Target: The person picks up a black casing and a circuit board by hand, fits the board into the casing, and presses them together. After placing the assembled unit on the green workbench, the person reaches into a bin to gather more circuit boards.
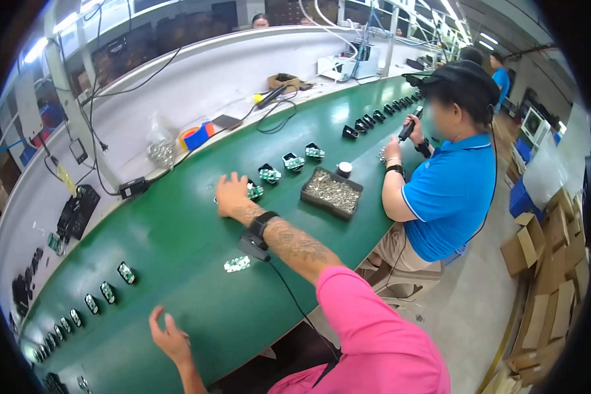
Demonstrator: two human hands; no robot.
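My right hand reaches across the green bench, its fingers bent over a black case with a green circuit board; the hand hides nearly all of that case, with a little green showing at the thumb side. Right beside it sits another black case with a circuit board, and several more of the kind line up toward the far right. My left hand hovers over the near left of the bench, fingers apart and holding nothing. A flat green-and-white circuit board lies below my right forearm.
A black tray of small metal parts stands beside a small white-topped container. Several filled cases form a row at left. A co-worker in blue sits at right, holding a dark tool. A cable hangs from my right wrist.
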